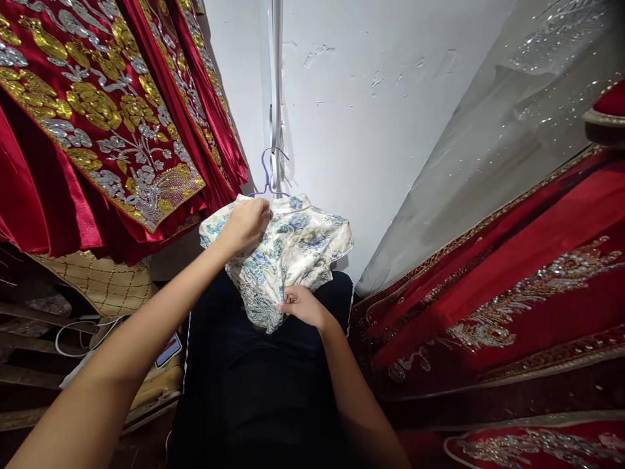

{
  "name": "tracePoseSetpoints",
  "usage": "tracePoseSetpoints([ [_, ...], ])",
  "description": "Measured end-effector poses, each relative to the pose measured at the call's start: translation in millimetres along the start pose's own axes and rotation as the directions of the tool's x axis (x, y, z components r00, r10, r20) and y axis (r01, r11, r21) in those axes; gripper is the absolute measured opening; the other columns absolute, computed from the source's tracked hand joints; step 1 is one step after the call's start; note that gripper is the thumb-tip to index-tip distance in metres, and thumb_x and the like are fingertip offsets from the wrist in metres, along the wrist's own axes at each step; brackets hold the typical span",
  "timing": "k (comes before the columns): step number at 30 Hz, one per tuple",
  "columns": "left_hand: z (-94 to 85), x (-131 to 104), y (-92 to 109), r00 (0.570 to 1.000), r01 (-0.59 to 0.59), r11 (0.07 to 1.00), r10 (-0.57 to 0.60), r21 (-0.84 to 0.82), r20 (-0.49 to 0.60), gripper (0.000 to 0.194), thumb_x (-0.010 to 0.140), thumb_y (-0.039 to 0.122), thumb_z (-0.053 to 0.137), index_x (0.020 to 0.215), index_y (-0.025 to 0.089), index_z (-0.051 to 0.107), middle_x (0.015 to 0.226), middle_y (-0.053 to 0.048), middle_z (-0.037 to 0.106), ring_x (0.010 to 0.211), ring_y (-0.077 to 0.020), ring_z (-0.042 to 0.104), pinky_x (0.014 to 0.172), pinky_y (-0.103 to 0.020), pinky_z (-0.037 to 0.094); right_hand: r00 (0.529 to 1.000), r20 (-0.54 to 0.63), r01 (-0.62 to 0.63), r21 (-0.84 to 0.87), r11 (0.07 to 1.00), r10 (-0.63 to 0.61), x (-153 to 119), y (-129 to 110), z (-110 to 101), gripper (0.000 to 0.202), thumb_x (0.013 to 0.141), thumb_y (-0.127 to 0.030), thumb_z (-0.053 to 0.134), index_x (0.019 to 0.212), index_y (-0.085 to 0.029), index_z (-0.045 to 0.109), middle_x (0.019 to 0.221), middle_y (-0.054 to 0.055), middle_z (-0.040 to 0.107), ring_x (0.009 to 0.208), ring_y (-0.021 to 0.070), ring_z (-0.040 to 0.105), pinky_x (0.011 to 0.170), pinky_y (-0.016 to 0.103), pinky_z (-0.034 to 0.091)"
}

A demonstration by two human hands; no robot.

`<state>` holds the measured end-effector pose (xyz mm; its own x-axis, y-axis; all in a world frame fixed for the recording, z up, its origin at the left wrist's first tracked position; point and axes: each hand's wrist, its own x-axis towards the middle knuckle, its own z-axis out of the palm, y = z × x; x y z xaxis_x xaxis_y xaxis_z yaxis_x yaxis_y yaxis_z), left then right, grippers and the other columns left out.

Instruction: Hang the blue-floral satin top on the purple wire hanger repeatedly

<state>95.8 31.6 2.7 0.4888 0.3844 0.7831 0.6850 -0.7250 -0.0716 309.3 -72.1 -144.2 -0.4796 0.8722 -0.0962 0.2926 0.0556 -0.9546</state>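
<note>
A small short-sleeved floral shirt point(303, 238), white with blue and green flowers, hangs in front of me on a purple hanger point(267, 170). My left hand point(248, 225) is closed on the shirt's front near the collar, its fingertips partly hidden. Lower down, my right hand point(301, 305) pinches the front edge of the shirt between thumb and fingers. The cloth bunches and folds between the two hands. Below the right hand, the patterned lower part of the shirt droops above my dark-clothed lap point(268, 391).
Red garments with gold and silver embroidery point(97, 104) hang at the upper left. A sparkling white dress point(469, 143) and beaded red garments point(512, 280) crowd the right. Behind the hanger stands a white wall point(361, 117). A phone point(168, 352) and a white cable point(73, 326) lie at left.
</note>
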Motion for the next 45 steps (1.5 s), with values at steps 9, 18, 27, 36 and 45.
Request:
tracePoseSetpoints([
  [9, -34.8, 11, 22, 0.994, -0.080, 0.997, 0.079, -0.006, -0.080, 0.008, 0.097, 0.018, 0.049, 0.105, 0.020, 0.048, 0.089, -0.005, 0.061, 0.077, -0.0176, 0.056, 0.071, -0.031, 0.044, 0.966, -0.190, 0.155, -0.124, 0.980, -0.176, 1, -80, -31, 0.030, 0.091, -0.046, 0.060, 0.105, -0.020, 0.069, 0.079, 0.003, 0.070, 0.065, 0.0164, 0.061, 0.061, 0.030, 0.046],
  [18, -27.2, -6, 32, 0.946, 0.170, 0.886, -0.270, -0.431, -0.182, 0.018, 0.092, 0.029, 0.064, 0.101, 0.022, 0.050, 0.090, -0.003, 0.060, 0.082, -0.0157, 0.063, 0.076, -0.029, 0.051, 0.731, -0.312, 0.448, -0.452, 0.771, -0.607, 52, -155, -59, 0.022, 0.097, -0.036, 0.053, 0.097, -0.022, 0.069, 0.076, 0.001, 0.066, 0.069, 0.0163, 0.058, 0.067, 0.029, 0.043],
  [27, -16.1, -3, 52, 0.756, 0.552, 0.253, -0.554, -0.794, 0.349, 0.040, 0.087, 0.054, 0.066, 0.078, 0.016, 0.062, 0.069, -0.002, 0.063, 0.051, -0.0100, 0.053, 0.046, -0.022, 0.041, 0.701, -0.341, 0.469, -0.441, 0.766, -0.626, 46, -148, -54, 0.024, 0.097, -0.038, 0.051, 0.099, -0.021, 0.068, 0.081, 0.002, 0.069, 0.073, 0.0175, 0.062, 0.069, 0.028, 0.044],
  [36, -11.6, -6, 60, 0.747, 0.482, 0.313, -0.635, -0.818, 0.198, 0.034, 0.084, 0.049, 0.072, 0.075, 0.017, 0.070, 0.065, -0.002, 0.064, 0.049, -0.0093, 0.047, 0.047, -0.023, 0.038, 0.718, -0.335, 0.470, -0.414, 0.780, -0.610, 38, -152, -55, 0.026, 0.098, -0.040, 0.049, 0.101, -0.021, 0.067, 0.081, 0.002, 0.068, 0.077, 0.0183, 0.064, 0.071, 0.028, 0.045],
  [45, 9.9, -25, 51, 0.731, 0.553, 0.348, -0.639, -0.757, 0.241, 0.032, 0.081, 0.043, 0.072, 0.065, 0.016, 0.066, 0.059, -0.001, 0.062, 0.049, -0.0100, 0.046, 0.049, -0.024, 0.035, 0.608, -0.473, 0.591, -0.267, 0.761, -0.638, 52, -160, -44, 0.024, 0.098, -0.044, 0.052, 0.097, -0.022, 0.063, 0.078, 0.001, 0.062, 0.072, 0.0153, 0.060, 0.067, 0.029, 0.046],
])
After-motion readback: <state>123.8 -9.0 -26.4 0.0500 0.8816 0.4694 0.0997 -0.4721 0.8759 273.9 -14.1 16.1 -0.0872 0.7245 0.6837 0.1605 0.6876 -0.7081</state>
